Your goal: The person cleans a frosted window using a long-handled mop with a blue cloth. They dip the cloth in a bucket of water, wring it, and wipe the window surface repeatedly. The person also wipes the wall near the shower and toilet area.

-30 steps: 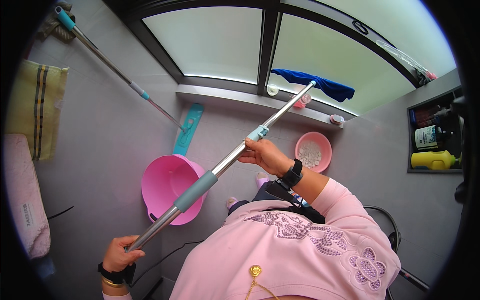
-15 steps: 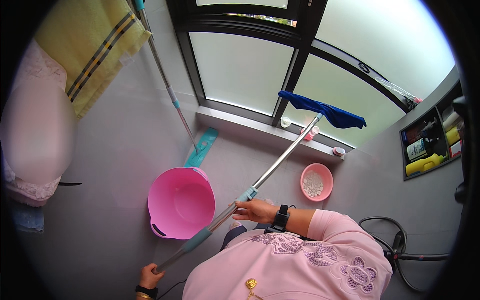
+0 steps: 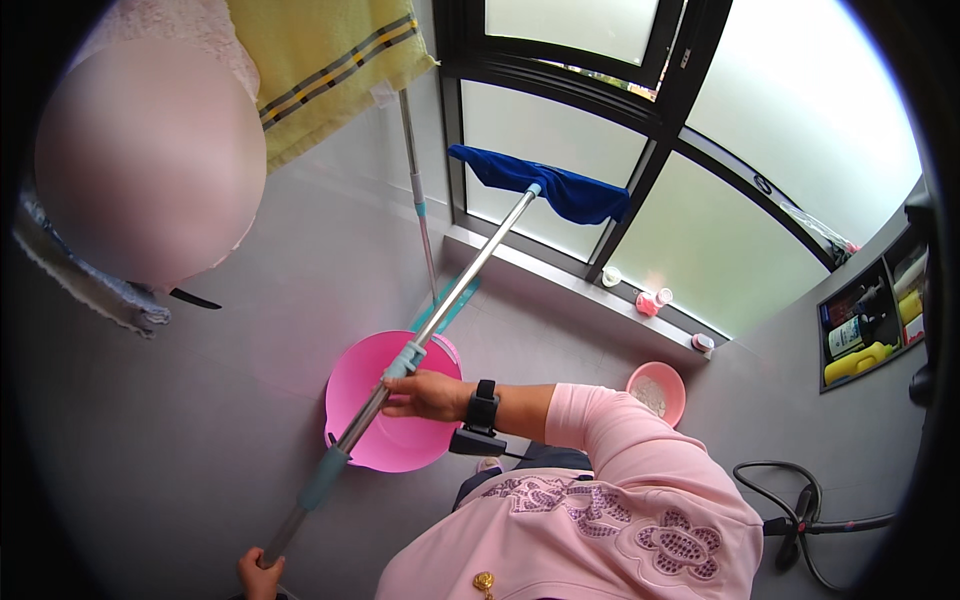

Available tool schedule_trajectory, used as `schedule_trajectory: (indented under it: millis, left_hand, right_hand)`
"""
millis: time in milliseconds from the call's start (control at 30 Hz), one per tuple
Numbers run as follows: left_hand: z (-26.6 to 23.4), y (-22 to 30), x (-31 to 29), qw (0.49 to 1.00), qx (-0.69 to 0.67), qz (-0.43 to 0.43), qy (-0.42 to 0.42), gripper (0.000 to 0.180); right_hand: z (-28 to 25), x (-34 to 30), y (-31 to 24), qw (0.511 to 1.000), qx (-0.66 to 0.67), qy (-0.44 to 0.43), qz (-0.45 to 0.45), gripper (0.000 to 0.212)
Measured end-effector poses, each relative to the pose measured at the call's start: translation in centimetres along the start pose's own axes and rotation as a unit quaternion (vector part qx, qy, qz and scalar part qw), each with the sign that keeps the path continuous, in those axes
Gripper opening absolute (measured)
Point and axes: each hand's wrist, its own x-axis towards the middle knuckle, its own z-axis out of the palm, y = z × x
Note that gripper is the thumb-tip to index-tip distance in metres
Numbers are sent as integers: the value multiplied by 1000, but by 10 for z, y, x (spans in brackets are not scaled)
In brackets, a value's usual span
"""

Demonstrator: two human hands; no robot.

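Observation:
Both my hands hold a flat mop with a silver telescopic pole (image 3: 485, 255) that slants up and away across the view. My left hand (image 3: 260, 577) is closed round the grey grip at its near end, low on the left. Further up, below the light-blue collar, my right hand (image 3: 428, 395) is wrapped round the pole, though some fingers are hidden behind it. A blue cloth pad (image 3: 540, 185) covers the raised mop head, which appears in front of the frosted window panes. Contact with the glass cannot be made out. Beneath the pole, a pink bucket (image 3: 400, 440) stands on the floor.
A second mop with a turquoise head (image 3: 460, 305) leans behind the bucket. Several small containers, including a pink one (image 3: 648, 302), line the window ledge. A pink basin (image 3: 672, 385) holds white pieces. A yellow towel (image 3: 340, 60) hangs left; bottles fill a wall niche (image 3: 858, 362) at right.
The mop's blue head has swung left across the window, and both my hands have moved left with the pole. The view has shifted too, with the bucket and window now further right in it.

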Motion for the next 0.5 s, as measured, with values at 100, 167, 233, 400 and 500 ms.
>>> schedule_trajectory:
  millis: [100,167,233,400,500]
  left_hand:
    - [-7,42,11,999,-32,-12,4,40]
    - [0,67,22,998,-30,53,14,37]
    - [8,91,33,994,-52,83,50,38]
    - [0,139,61,990,-42,112,76,37]
    - [-4,152,59,994,-67,69,59,35]
  right_hand:
    - [0,14,-45,997,-48,29,-46,18]
    - [-3,13,-74,994,-81,34,-64,21]
    - [-6,6,-100,991,-106,32,-79,25]
    - [3,-1,-156,977,-146,26,-150,25]
    - [8,-2,-168,972,-193,52,-127,31]
